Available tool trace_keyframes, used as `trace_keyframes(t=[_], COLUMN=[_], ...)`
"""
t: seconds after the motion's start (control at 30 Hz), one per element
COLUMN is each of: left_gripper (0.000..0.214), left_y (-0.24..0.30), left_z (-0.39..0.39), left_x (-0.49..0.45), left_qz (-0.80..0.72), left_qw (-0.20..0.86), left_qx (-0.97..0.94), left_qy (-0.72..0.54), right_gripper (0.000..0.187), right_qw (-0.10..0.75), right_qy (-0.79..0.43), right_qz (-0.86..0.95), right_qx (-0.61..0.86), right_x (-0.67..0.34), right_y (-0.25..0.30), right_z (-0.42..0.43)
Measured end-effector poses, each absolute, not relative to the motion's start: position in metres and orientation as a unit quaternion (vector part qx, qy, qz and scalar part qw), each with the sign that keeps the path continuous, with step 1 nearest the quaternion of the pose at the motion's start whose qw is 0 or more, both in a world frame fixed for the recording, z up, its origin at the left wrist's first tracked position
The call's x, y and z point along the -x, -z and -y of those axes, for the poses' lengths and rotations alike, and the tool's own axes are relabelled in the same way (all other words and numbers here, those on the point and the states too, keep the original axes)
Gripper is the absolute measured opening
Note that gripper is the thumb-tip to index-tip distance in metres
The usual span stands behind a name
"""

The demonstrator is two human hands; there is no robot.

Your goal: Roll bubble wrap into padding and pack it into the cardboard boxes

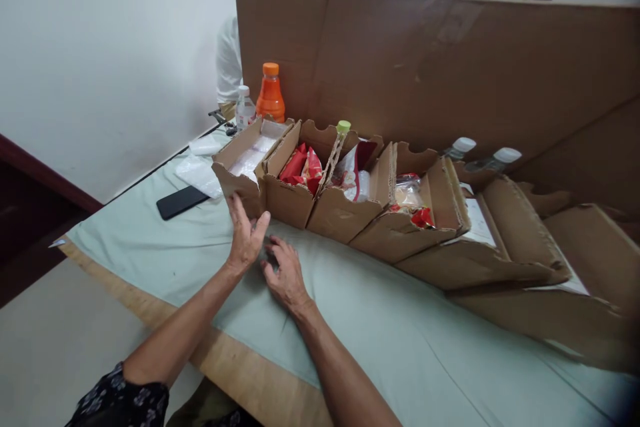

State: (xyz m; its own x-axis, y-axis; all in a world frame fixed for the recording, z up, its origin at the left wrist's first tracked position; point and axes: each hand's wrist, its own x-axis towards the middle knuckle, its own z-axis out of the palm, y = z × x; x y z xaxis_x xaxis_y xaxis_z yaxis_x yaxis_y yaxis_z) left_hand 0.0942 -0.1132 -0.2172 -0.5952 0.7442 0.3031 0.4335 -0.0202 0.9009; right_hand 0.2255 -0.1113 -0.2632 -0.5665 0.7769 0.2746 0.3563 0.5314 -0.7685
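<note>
My left hand (245,237) is raised at the front of the leftmost cardboard box (239,191), fingers stretched and thumb apart, holding nothing. Its fingertips seem to meet the box's front wall. Just to the right, my right hand (286,272) rests low over the green cloth (345,293), fingers slightly bent and spread, with nothing in it. Clear plastic packets (253,155) lie inside the leftmost box. The box beside it holds red packets (303,165), and a third has a red and white packet (356,170).
More boxes run to the right, one with a clear-wrapped item (409,192). A black phone (181,202) and plastic wrapping (200,172) lie left. An orange bottle (271,97) and clear bottle (245,110) stand behind. A tall cardboard panel (400,60) backs the row; a person (229,60) sits beyond.
</note>
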Motion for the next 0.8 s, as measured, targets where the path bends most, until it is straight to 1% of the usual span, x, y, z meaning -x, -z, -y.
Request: trace_keyframes(t=[0.2, 0.27, 0.4, 0.47, 0.57, 0.67, 0.8], left_gripper=[0.09, 0.082, 0.052, 0.043, 0.041, 0.043, 0.027], left_y=[0.24, 0.243, 0.236, 0.228, 0.22, 0.221, 0.227], left_z=[0.105, 0.109, 0.126, 0.129, 0.121, 0.104, 0.089], left_x=[-0.103, -0.095, -0.046, -0.011, 0.034, 0.059, 0.073], left_qz=[-0.711, -0.715, -0.741, -0.77, -0.808, -0.827, -0.817], left_qw=[0.131, 0.125, 0.08, 0.04, -0.009, -0.025, -0.037], left_qx=[-0.459, -0.478, -0.508, -0.499, -0.484, -0.487, -0.523], left_qy=[-0.517, -0.495, -0.432, -0.395, -0.335, -0.28, -0.241], right_gripper=[0.028, 0.026, 0.025, 0.024, 0.023, 0.024, 0.023], right_qw=[0.316, 0.316, 0.316, 0.314, 0.308, 0.299, 0.28], right_qy=[-0.332, -0.33, -0.329, -0.331, -0.332, -0.328, -0.317], right_qz=[0.82, 0.82, 0.818, 0.817, 0.816, 0.815, 0.817], right_qx=[0.344, 0.344, 0.35, 0.353, 0.36, 0.372, 0.391], right_x=[-0.223, -0.223, -0.224, -0.223, -0.223, -0.223, -0.222], right_y=[0.266, 0.266, 0.267, 0.267, 0.265, 0.261, 0.255], right_z=[0.108, 0.109, 0.11, 0.11, 0.11, 0.113, 0.118])
